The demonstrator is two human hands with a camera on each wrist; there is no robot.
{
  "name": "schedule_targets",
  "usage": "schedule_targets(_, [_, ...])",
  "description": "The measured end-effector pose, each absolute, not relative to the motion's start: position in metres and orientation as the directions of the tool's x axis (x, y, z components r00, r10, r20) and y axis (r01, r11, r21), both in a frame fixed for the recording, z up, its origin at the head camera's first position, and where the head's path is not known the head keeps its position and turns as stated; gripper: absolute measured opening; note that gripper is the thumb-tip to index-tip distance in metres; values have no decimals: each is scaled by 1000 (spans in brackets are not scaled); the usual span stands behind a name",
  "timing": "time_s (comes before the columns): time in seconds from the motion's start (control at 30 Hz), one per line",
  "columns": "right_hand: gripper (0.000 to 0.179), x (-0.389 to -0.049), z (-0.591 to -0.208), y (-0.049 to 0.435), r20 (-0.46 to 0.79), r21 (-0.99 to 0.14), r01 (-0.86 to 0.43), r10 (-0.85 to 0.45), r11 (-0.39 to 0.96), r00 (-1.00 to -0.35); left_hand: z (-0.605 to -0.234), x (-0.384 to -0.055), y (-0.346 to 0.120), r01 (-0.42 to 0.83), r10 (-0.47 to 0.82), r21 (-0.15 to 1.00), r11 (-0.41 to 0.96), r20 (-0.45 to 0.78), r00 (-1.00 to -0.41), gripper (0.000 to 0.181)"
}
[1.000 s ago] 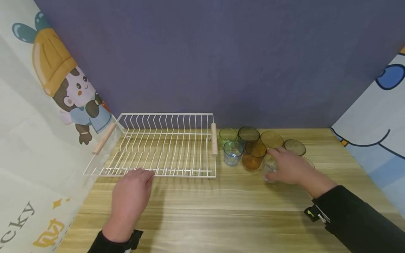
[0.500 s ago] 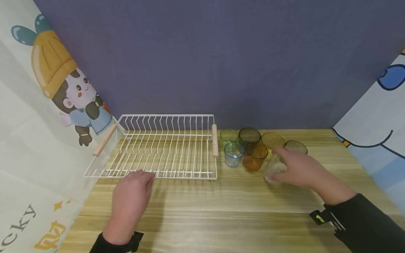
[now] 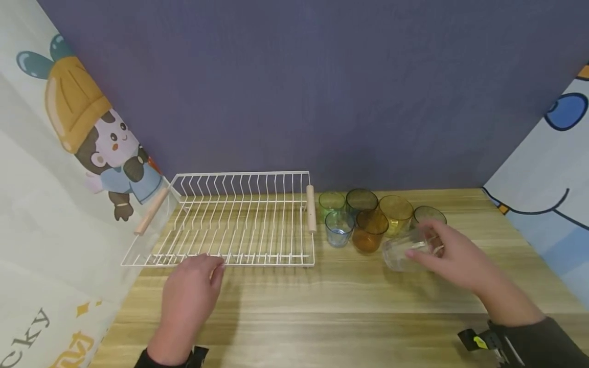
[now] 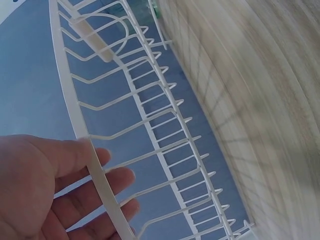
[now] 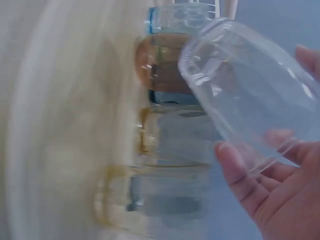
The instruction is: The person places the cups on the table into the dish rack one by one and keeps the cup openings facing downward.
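A clear drinking glass (image 3: 401, 251) is tipped over in my right hand (image 3: 460, 258), its base pointing left and its rim toward the palm. The right wrist view shows my thumb and fingers round the rim end of this glass (image 5: 250, 85). My left hand (image 3: 190, 289) grips the front rail of a white wire dish rack (image 3: 267, 265). In the left wrist view, its thumb and fingers (image 4: 117, 182) wrap that rail from both sides. Beside the held glass stand an amber glass (image 3: 369, 236), a yellow glass (image 3: 397, 212) and a smoky glass (image 3: 429, 213).
A green glass (image 3: 332, 204), a dark glass (image 3: 361, 202) and a pale blue glass (image 3: 338, 234) stand upright next to the rack's right wooden handle (image 3: 311, 209). A dark blue panel (image 3: 322, 92) rises behind the wooden table (image 3: 294, 317). Printed sheets flank both sides.
My right hand has drawn back to the right and tipped the clear glass from nearly upright onto a slant, base leftward. The left hand keeps its hold on the rack.
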State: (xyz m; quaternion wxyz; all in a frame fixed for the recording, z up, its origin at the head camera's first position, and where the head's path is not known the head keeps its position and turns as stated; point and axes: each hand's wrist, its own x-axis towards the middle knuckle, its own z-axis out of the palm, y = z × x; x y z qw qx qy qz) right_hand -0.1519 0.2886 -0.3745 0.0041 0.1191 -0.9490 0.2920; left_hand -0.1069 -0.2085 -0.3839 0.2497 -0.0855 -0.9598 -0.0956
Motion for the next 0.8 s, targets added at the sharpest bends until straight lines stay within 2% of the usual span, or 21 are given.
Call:
schedule_targets(0.1, [71, -146, -383, 291, 124, -587, -231, -195, 776, -973, -385, -106, -208, 227, 123, 147, 963, 509, -852, 15])
schedule_targets(0.2, [61, -142, -389, 289, 198, -615, -258, -171, 745, -965, -385, -107, -208, 232, 111, 183, 955, 505, -856, 27])
schedule_targets(0.37, [52, -140, -392, 278, 289, -717, -345, -192, 605, -938, -385, -107, -203, 236, 84, 315, 919, 429, -900, 56])
schedule_targets(0.47, [50, -141, -393, 269, 303, -773, -373, -217, 514, -928, -383, -108, -194, 292, 121, 416, 862, 390, -913, 68])
schedule_targets(0.57, [48, -141, -395, 261, 310, -792, -383, -227, 475, -923, -379, -111, -178, 397, 206, 524, 753, 385, -899, 77])
schedule_targets(0.67, [48, -139, -397, 253, 306, -803, -381, -231, 459, -923, -377, -117, -158, 494, 311, 645, 584, 384, -869, 85])
schedule_targets(0.8, [48, -137, -398, 237, 323, -812, -399, -243, 425, -915, -375, -121, -137, 516, 418, 792, 326, 369, -830, 92])
